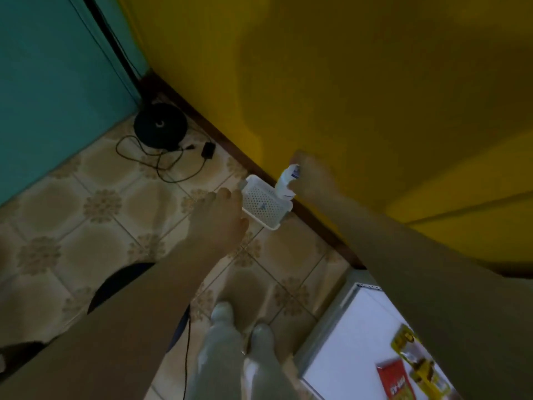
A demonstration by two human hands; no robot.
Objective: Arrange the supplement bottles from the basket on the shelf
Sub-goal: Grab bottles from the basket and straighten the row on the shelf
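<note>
1. The right hand (pixel 313 179) has its fingers (pixel 297 168) curled round a white supplement bottle with a blue label (pixel 285 181). The bottle is held tilted just above the far end of the basket, close to the yellow wall (pixel 375 96).
2. The left hand (pixel 219 217) holds the white perforated plastic basket (pixel 264 210) by its left end. Its fingers (pixel 227 194) are at the upper corner and its thumb is at the lower edge, though blur softens the detail.
3. Behind the basket are the patterned tiled floor (pixel 115 203) and the brown skirting board (pixel 317 226) under the wall.
4. Further left on the floor lie a round black device (pixel 160 127), its tangled black cable (pixel 150 160) and a small black adapter (pixel 208 150), beside a teal door (pixel 52 82).
5. At lower right, a white box-shaped unit (pixel 346 342) carries a red packet (pixel 393 379) and a yellow packet (pixel 415 353).
</note>
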